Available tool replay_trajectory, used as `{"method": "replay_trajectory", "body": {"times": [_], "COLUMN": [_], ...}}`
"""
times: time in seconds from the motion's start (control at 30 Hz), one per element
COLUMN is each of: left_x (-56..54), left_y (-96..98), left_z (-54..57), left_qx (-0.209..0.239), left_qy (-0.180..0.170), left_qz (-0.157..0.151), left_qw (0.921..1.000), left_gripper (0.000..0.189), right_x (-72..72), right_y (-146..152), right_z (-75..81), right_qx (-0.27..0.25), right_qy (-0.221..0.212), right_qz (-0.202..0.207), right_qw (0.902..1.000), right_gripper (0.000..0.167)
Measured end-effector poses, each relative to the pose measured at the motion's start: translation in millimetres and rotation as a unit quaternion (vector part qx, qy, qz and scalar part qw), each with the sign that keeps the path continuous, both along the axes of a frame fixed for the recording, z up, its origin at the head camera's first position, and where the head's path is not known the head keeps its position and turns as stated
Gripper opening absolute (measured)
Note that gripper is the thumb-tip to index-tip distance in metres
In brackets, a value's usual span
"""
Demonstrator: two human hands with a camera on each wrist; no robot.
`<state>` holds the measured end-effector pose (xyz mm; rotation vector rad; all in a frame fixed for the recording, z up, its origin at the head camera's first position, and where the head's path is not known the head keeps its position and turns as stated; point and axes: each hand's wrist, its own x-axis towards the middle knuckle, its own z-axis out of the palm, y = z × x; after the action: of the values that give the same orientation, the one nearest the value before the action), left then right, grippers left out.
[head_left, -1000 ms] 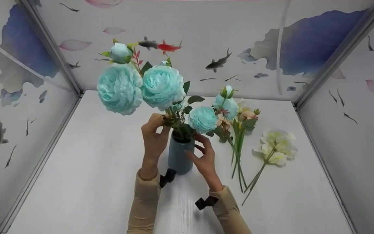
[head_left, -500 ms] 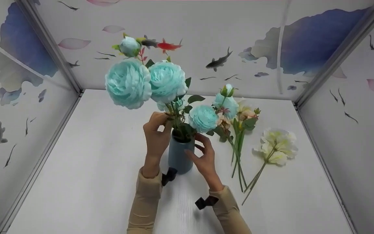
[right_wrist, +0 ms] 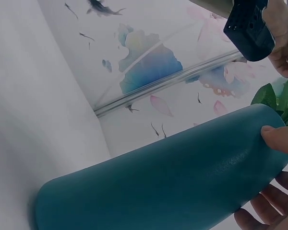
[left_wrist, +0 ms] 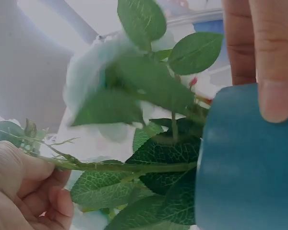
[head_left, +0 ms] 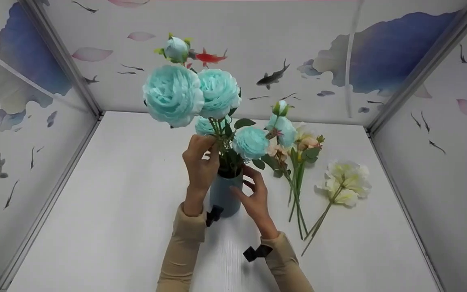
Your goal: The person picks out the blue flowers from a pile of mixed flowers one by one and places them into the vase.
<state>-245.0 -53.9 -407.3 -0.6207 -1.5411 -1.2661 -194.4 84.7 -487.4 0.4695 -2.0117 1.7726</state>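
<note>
A blue vase [head_left: 222, 198] stands on the white table. My right hand [head_left: 258, 192] holds it near the mouth, thumb on the near side, fingers round the right. With my left hand [head_left: 202, 164] I pinch a green stem [left_wrist: 129, 167] just above the vase; in the left wrist view it runs from my fingertips to the rim. Large turquoise peonies [head_left: 172, 96] and a bud [head_left: 176, 49] rise above this hand, leaning left. Another turquoise peony [head_left: 251, 143] leans right over the vase mouth. Dark green leaves [left_wrist: 168, 153] crowd the opening and hide the stem ends.
Right of the vase lie several green stems [head_left: 298, 190] with peach flowers [head_left: 308, 144]. Farther right is a cream-white flower [head_left: 347, 184] with its stem toward me. Painted wall panels [head_left: 233, 24] enclose the table at the back and sides.
My left hand has shifted slightly right and up. The large peonies and bud have swung right and upward, more over the vase. My right hand and the vase stay in place.
</note>
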Motion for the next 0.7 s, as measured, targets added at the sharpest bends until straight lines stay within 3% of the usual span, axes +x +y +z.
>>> {"method": "replay_trajectory", "body": {"times": [0.2,0.37,0.57,0.7], "left_x": [-3.0,4.8,8.9,6.8], "left_y": [4.4,4.4,4.7,4.6], "left_z": [-6.2,-9.4,-12.5,-11.7], "left_qx": [0.005,0.042,0.096,0.091], "left_qy": [0.012,-0.013,-0.021,-0.005], "left_qz": [-0.020,-0.037,-0.018,-0.009], "left_qw": [0.9997,0.9983,0.9950,0.9958], "left_gripper": [0.021,0.020,0.019,0.016], "right_x": [1.2,1.2,0.4,0.4], "right_y": [0.6,-0.2,-0.1,-0.5], "right_z": [0.8,1.5,0.0,-0.8], "right_qx": [0.001,0.010,0.010,0.003], "right_qy": [-0.013,-0.011,0.005,0.009], "right_qz": [0.000,-0.013,-0.013,-0.004], "right_qw": [0.9999,0.9998,0.9998,0.9999], "right_gripper": [0.054,0.054,0.054,0.054]}}
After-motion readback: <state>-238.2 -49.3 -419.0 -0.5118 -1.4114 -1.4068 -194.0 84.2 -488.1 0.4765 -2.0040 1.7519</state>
